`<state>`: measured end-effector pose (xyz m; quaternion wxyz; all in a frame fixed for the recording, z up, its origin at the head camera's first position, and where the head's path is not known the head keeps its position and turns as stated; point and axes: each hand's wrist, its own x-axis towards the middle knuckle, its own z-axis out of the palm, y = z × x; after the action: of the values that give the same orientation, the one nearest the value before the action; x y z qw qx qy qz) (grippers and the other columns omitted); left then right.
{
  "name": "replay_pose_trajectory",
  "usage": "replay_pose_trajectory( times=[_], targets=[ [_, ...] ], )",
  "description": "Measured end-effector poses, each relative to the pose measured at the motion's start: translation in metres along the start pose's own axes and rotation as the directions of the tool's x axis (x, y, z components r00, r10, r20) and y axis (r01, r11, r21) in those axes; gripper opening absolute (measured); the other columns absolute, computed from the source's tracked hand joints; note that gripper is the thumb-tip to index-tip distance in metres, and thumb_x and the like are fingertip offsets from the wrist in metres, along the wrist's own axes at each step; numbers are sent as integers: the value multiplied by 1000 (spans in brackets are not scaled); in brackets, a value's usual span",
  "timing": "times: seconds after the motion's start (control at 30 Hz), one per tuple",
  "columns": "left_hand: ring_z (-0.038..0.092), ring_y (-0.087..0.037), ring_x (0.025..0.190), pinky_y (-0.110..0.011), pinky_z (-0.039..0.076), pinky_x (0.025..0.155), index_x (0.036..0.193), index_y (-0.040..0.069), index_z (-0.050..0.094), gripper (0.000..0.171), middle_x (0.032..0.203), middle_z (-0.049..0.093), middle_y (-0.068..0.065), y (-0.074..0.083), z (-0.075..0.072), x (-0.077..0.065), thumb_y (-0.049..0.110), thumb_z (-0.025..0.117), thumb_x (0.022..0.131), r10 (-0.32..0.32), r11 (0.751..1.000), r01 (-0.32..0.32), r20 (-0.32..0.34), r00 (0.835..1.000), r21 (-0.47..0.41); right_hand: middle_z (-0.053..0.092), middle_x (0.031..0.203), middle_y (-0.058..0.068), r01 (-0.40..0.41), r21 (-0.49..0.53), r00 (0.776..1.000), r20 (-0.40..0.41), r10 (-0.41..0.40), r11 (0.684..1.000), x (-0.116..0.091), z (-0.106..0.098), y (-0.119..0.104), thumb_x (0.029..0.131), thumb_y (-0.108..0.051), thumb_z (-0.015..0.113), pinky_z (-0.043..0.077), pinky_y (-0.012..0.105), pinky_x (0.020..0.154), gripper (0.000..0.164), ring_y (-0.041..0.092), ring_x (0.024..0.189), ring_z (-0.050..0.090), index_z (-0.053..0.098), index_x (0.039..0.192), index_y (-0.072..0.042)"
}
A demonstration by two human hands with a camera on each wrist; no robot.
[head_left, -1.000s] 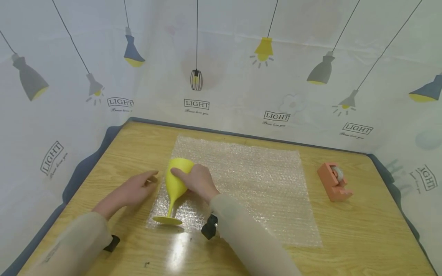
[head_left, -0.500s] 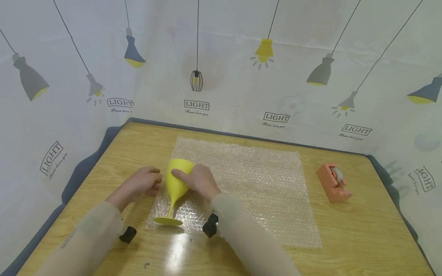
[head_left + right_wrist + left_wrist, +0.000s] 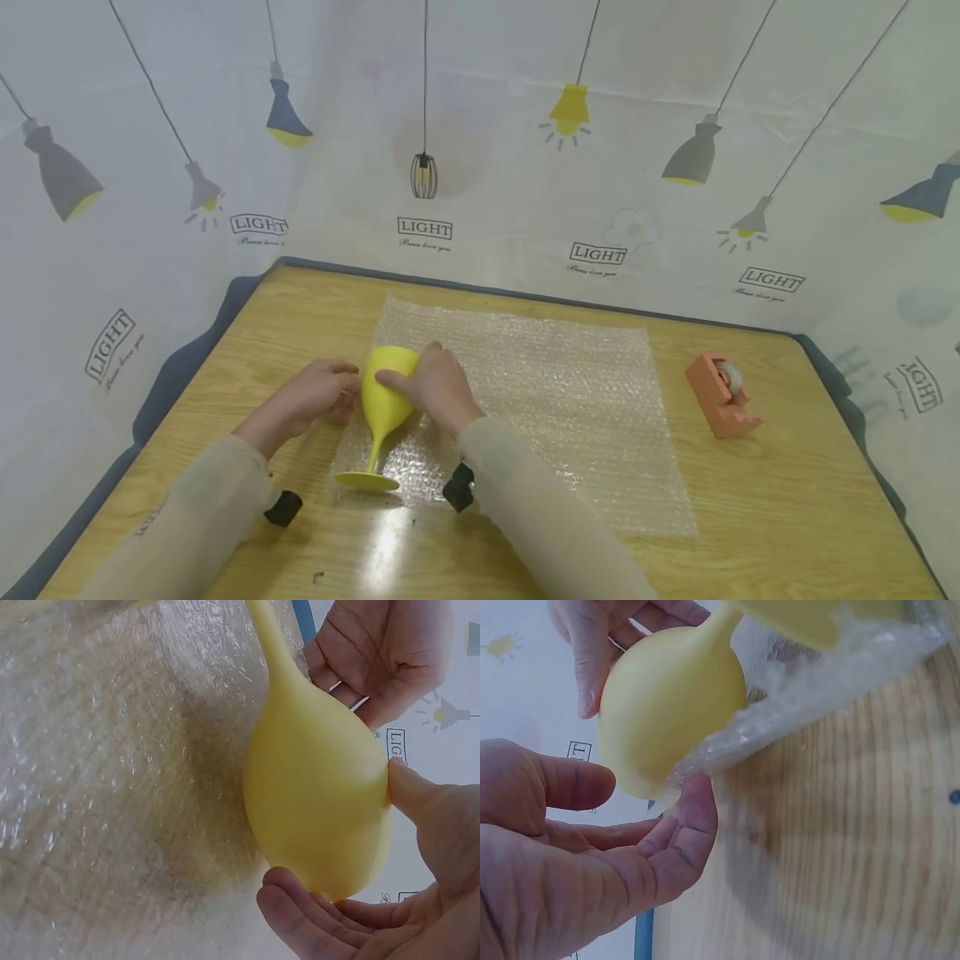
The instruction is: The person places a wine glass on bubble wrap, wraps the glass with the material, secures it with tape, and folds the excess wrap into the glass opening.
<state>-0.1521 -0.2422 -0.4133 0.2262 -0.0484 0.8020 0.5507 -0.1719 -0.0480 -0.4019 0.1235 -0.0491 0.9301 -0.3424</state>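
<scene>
A yellow plastic goblet (image 3: pixel 386 400) lies tilted over the left part of a sheet of bubble wrap (image 3: pixel 555 417), its round foot toward me. My right hand (image 3: pixel 444 385) grips the bowl from the right, thumb across the top; in the right wrist view its thumb and fingers (image 3: pixel 311 911) hold the bowl near the rim. My left hand (image 3: pixel 315 396) is at the sheet's left edge, beside the bowl. In the left wrist view its fingertips (image 3: pixel 699 796) touch the wrap's edge, while the thumb stands apart from them.
An orange tape dispenser (image 3: pixel 722 396) with a roll of clear tape stands on the wooden table (image 3: pixel 795 483) to the right of the wrap. A white backdrop (image 3: pixel 510 150) printed with lamps rises behind the table and along its sides.
My left hand has moved right and slightly forward, from beside the wrap to its left edge, its fingers bending more. The right hand and goblet have stayed nearly in place.
</scene>
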Motion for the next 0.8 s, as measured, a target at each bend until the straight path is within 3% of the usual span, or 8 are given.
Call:
replay_pose_trajectory(
  times=[0.2, 0.47, 0.67, 0.8],
  targets=[
    [64, -30, 105, -36, 61, 83, 152, -20, 25, 59, 125, 59, -29, 7, 3, -2, 9, 44, 104, -4, 1000, 4, -1, 1000, 6, 56, 97, 10, 32, -43, 999, -15, -32, 999, -1, -4, 1, 88, -58, 77, 50, 29, 64, 73, 21, 80, 55, 57, 120, 4],
    [68, -28, 97, -36, 63, 79, 150, -20, 28, 55, 121, 61, -32, 11, 8, -1, 2, 43, 102, 44, 999, -43, -34, 998, 16, 60, 95, 9, 51, -15, 999, 7, -51, 999, -1, -12, 9, 89, -49, 79, 53, 28, 64, 64, 20, 79, 57, 60, 119, 4],
    [71, -29, 93, -41, 64, 81, 147, -20, 35, 55, 123, 62, -36, 15, 12, -4, -6, 53, 98, 117, 983, -109, -50, 992, 145, 63, 89, 6, 16, 108, 998, 59, -22, 994, -2, -20, 20, 90, -42, 80, 54, 28, 62, 49, 19, 75, 59, 62, 109, -1],
    [73, -31, 93, -41, 64, 81, 143, -20, 42, 57, 117, 66, -34, 16, 14, -5, -7, 62, 92, 184, 961, -168, -54, 981, 221, 63, 89, 6, -5, 102, 996, 85, -3, 995, -2, -25, 24, 91, -42, 79, 55, 29, 62, 45, 19, 75, 59, 63, 105, -3]
  ],
)
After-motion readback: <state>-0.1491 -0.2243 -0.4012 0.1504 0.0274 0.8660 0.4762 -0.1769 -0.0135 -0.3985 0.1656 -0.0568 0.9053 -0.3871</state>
